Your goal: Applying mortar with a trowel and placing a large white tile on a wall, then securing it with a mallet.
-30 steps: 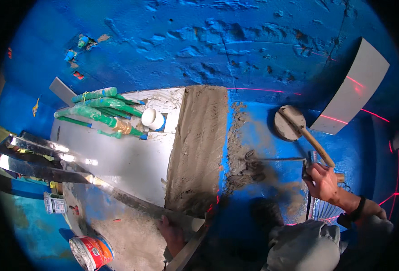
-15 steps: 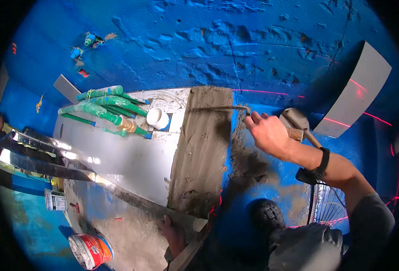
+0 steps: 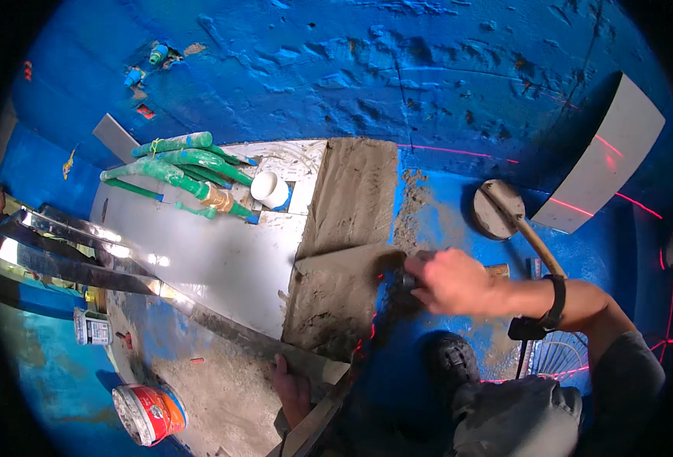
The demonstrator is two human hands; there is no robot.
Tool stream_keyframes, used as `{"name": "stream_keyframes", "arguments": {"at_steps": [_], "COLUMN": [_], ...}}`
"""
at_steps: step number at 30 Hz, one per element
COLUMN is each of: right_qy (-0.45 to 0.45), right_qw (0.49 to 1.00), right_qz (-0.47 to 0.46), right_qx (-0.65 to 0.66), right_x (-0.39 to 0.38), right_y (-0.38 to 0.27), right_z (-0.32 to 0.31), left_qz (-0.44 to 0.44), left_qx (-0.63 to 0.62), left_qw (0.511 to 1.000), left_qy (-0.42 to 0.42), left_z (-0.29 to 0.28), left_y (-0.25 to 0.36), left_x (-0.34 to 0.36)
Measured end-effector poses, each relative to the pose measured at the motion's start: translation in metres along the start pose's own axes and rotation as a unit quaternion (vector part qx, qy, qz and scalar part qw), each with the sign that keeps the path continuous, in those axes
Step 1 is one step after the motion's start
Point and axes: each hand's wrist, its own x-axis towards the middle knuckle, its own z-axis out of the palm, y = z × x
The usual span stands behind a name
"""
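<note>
My right hand (image 3: 454,282) is closed round the handle of a trowel, whose flat blade (image 3: 348,257) lies across the bed of wet grey mortar (image 3: 352,186). Mortar beyond the blade looks smoothed and streaked; the near part is darker and rougher. My left hand (image 3: 292,392) is low in the picture, against the long grey edge strip (image 3: 275,346), one finger pointing up. Its other fingers are partly hidden, so its grip is unclear. Left of the mortar lie pale floor tiles (image 3: 222,282), smeared with grey near the wall.
Green pipes (image 3: 177,171) and a white pipe stub (image 3: 269,189) rise through the tiles. A mallet (image 3: 499,209) lies right of the mortar; a loose tile (image 3: 603,156) leans on the blue wall (image 3: 314,68). Buckets (image 3: 150,411) stand at left. Red laser lines cross the surfaces.
My right hand has drawn the trowel toward me along the mortar, away from the wall, and its blade now shows broad. The mallet is uncovered. My left hand has barely moved.
</note>
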Motion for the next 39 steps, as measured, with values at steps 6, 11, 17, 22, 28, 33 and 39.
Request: {"name": "stream_keyframes", "arguments": {"at_steps": [6, 11, 17, 22, 28, 33, 39], "right_qy": [0.017, 0.064, 0.034, -0.024, -0.087, -0.192, -0.314], "right_qw": [0.984, 0.992, 0.994, 0.998, 0.987, 0.942, 0.817], "right_qz": [0.129, 0.085, -0.034, -0.046, -0.017, 0.056, 0.192], "right_qx": [0.125, -0.072, -0.098, -0.027, 0.136, 0.271, 0.444], "right_x": [0.011, 0.044, 0.018, -0.003, 0.005, 0.024, 0.025], "right_y": [0.031, 0.048, 0.012, -0.007, 0.003, 0.018, 0.011], "right_z": [-0.015, -0.011, 0.001, 0.001, 0.014, -0.003, -0.025], "left_qz": [-0.001, 0.018, 0.027, 0.038, 0.034, 0.013, 0.011], "left_qx": [-0.04, -0.026, 0.031, 0.005, -0.018, -0.004, -0.008], "left_qw": [0.998, 0.999, 0.999, 0.999, 0.999, 1.0, 1.0], "left_qy": [-0.044, -0.005, 0.008, -0.01, -0.022, -0.008, -0.001], "left_z": [-0.018, 0.001, -0.006, 0.014, 0.001, 0.001, -0.006], "left_y": [-0.008, -0.006, -0.004, 0.0, -0.005, -0.008, -0.001], "left_x": [0.011, 0.005, 0.005, -0.002, -0.001, 0.007, 0.007]}}
